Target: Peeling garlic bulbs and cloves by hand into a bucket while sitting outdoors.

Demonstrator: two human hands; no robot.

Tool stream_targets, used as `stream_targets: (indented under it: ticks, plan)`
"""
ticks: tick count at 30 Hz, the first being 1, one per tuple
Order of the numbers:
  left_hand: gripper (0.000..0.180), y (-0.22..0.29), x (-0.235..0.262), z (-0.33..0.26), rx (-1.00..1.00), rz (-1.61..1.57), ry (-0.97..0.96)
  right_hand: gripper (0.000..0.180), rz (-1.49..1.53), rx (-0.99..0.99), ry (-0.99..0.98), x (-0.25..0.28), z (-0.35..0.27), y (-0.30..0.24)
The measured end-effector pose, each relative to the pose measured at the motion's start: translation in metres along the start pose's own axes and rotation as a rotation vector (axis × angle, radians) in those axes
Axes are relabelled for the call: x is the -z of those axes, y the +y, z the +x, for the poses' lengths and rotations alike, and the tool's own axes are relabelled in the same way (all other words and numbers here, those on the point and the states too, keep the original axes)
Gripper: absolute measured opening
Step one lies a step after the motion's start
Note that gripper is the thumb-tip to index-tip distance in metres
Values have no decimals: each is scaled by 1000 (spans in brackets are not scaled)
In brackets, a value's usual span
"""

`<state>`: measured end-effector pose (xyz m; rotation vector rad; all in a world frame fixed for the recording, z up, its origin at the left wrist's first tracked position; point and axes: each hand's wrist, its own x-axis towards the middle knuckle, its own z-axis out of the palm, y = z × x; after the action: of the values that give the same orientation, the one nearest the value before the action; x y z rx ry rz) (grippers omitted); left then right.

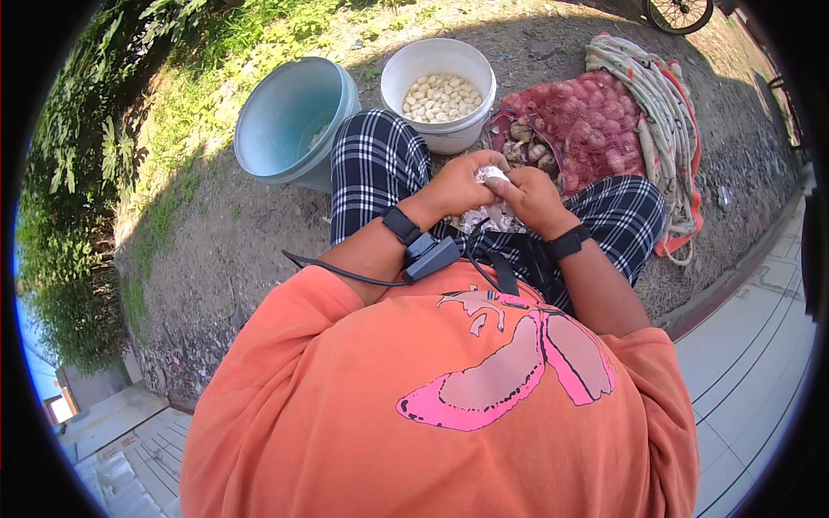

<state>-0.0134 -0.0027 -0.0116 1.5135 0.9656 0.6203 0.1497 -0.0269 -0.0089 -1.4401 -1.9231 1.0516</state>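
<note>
My left hand [462, 184] and my right hand [534, 200] meet above my lap, between my knees. Between their fingers is a whitish garlic bulb [492, 173], gripped from both sides. The right thumb presses on its near side, and the fingers partly hide it. Papery white garlic skins [490, 217] lie just below the hands. Beyond them stands a white bucket [399, 65] with many pale peeled garlic cloves [442, 99] in it. Right of that bucket, a red mesh bag [596, 121] of garlic lies open, with loose unpeeled bulbs [528, 148] at its mouth.
A light blue bucket [268, 116] leans at the left by my knee, with a little pale matter inside. A striped cloth bundle [652, 112] with an orange edge lies right of the bag. A wheel [680, 13] stands far back; green plants [73, 164] grow at left.
</note>
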Motion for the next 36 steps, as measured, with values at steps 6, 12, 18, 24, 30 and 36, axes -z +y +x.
stream_targets:
  ticks: [6,12,18,24,30,36]
  plan:
    - [35,-1,3,2,100,-251,-175,37,39,52,4,-2,-3,21]
    - [36,7,12,0,161,-971,-314,29,747,-133,106,-1,-6,9]
    - [36,-1,13,9,211,-994,286,23,1467,-195,-452,4,-2,11]
    - [41,-14,0,5,-80,209,158,34,1396,-627,3,6,5,7]
    - [50,-10,-12,2,53,-182,16,43,1062,-462,-208,-8,7,21]
    - [35,-5,-7,1,-82,169,141,37,648,-284,82,-20,9,38]
